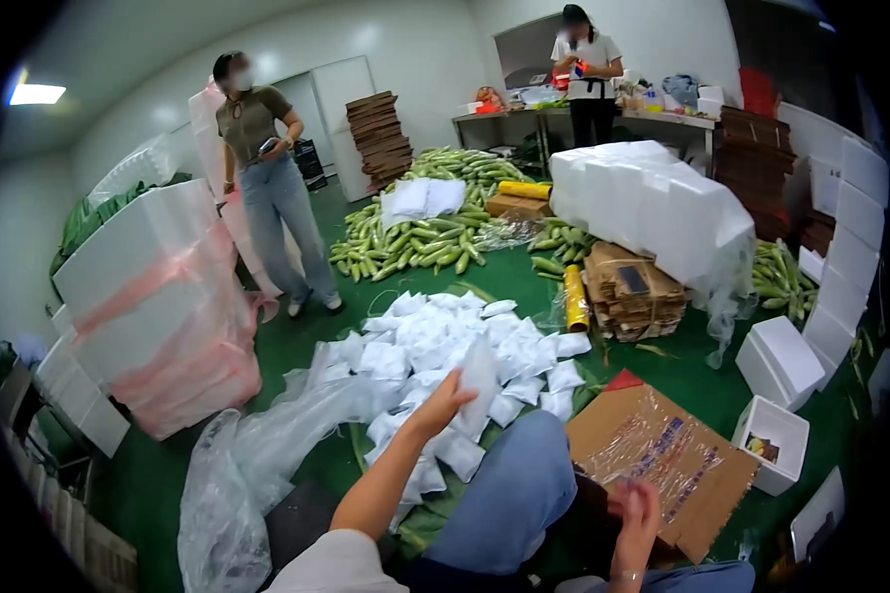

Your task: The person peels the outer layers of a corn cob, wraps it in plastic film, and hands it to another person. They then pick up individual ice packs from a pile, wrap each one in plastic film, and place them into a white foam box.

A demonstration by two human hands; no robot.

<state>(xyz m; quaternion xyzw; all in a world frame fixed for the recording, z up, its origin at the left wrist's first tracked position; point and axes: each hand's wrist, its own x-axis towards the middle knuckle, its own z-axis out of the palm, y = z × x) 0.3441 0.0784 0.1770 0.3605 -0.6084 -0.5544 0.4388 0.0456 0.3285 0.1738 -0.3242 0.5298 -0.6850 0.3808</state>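
My left hand (443, 403) reaches out over a heap of small white packets (405, 331) on the green floor. A white packet (480, 374) stands up from its fingers, which are closed on its near edge. Close to my knee, my right hand (635, 506) is raised above the near edge of a cardboard box (643, 425) with clear plastic film over it. Motion smears its fingers, so their grip is not clear. Crumpled clear plastic sheeting (237, 484) trails to the left of the packets.
Corn cobs (415, 247) are piled behind the packets, near a yellow roll (576, 298) and flattened cartons (633, 292). Wrapped foam boxes (158, 306) stand left, others (653, 198) right. A person (272, 168) stands at left, another (588, 69) by a table (653, 117).
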